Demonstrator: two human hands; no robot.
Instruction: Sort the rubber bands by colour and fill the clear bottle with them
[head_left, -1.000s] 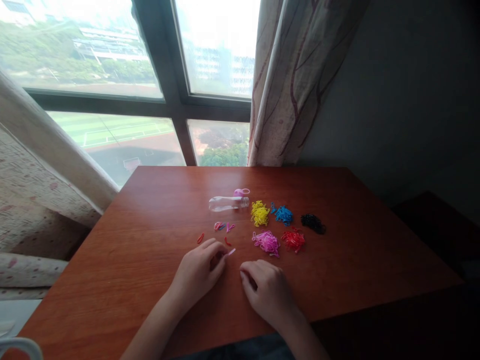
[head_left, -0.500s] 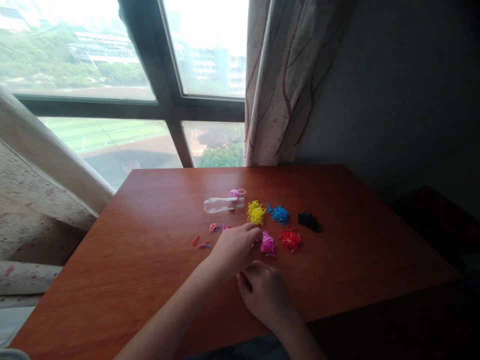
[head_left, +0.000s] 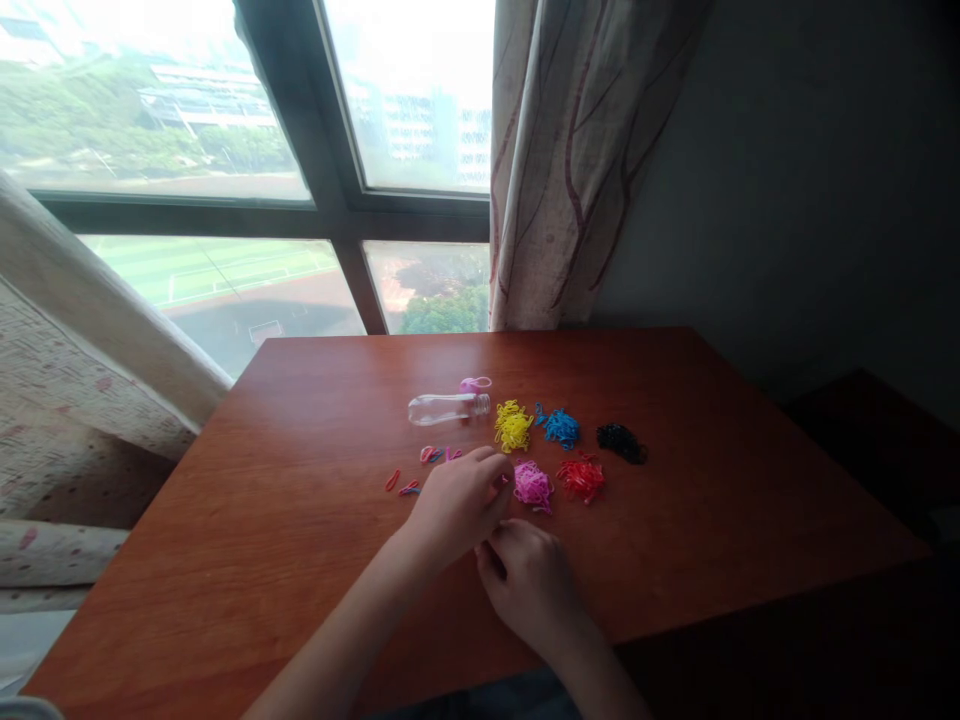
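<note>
My left hand [head_left: 461,500] is curled with its fingertips pressed together, just left of a pile of pink rubber bands [head_left: 533,485]. Whatever those fingers hold is too small to make out. Close below it, my right hand [head_left: 534,580] rests near the table's front edge, its fingers bent in and nearly touching the left hand. What it grips, if anything, is hidden. Beyond the hands lie small piles of yellow rubber bands [head_left: 513,427], blue rubber bands [head_left: 561,428], red rubber bands [head_left: 581,480] and black rubber bands [head_left: 621,443].
A clear plastic bottle [head_left: 439,409] lies on its side on the brown table [head_left: 300,500], with a pink cap [head_left: 470,386] behind its neck. Left of my hands are several loose bands [head_left: 392,480]. A window and curtains [head_left: 562,200] stand behind the table.
My left fingers have drawn back slightly from the pink pile, toward me and the right hand, so more of that pile shows. My right hand has barely moved.
</note>
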